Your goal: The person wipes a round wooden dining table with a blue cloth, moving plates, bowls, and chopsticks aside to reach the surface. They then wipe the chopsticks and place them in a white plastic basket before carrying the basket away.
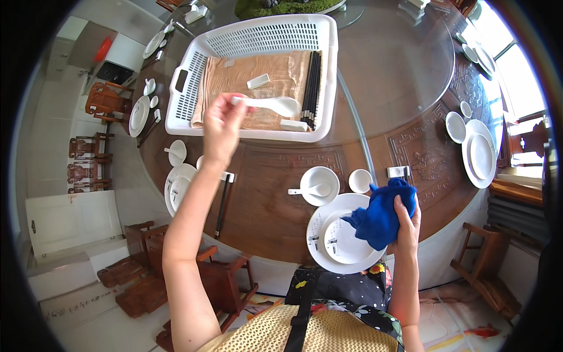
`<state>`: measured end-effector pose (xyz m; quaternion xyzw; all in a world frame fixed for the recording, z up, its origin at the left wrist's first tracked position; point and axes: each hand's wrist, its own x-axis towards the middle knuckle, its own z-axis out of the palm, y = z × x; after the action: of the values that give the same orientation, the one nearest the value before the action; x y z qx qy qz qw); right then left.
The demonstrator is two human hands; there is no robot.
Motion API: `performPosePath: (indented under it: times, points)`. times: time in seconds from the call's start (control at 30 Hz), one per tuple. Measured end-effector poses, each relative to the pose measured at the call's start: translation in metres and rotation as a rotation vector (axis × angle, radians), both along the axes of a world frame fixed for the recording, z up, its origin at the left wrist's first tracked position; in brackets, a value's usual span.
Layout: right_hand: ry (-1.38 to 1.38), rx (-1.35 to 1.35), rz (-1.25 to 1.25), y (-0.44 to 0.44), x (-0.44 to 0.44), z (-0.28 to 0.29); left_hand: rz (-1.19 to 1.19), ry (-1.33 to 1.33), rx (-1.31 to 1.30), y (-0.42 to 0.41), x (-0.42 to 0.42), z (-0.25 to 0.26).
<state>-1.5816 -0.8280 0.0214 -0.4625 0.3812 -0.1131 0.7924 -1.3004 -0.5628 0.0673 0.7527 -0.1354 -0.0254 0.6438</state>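
My left hand [224, 121] grips the handle of a white soup spoon [279, 104] above a white plastic basket [327, 83]. Inside the basket are a tan cloth [272, 66], black chopsticks [313, 83] along the right side, and white rests [258, 81]. My right hand [407, 220] holds a bunched blue cloth [382, 215] over the right edge of stacked white plates [345, 246]. Behind the plates sit a bowl with a spoon [319, 186] and a small cup [360, 181]; a chopstick rest [398, 171] lies behind the blue cloth.
The round carved wooden table [264, 176] bears a glass turntable [396, 66]. Another setting with plates [176, 187] and chopsticks [223, 204] lies left, partly behind my left arm. More plates [480, 154] stand at the right edge. Wooden chairs [226, 281] are near the table's lower left.
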Motion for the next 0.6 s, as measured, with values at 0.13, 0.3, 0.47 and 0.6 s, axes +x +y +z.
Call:
performPosePath:
  times: [0.13, 0.3, 0.47, 0.6]
  points:
    - [-0.225, 0.116, -0.019, -0.019, -0.005, 0.03, -0.222, 0.046, 0.008, -0.077, -0.103, 0.016]
    - [-0.318, -0.241, 0.162, -0.08, -0.052, 0.03, -0.338, 0.2, -0.094, -0.191, -0.235, 0.029]
    - [-0.154, -0.442, 0.197, -0.145, -0.136, 0.035, -0.384, 0.199, 0.055, -0.257, -0.317, 0.04]
    - [-0.016, -0.783, 0.22, -0.215, -0.193, 0.05, -0.419, 0.127, 0.052, -0.331, -0.36, 0.031]
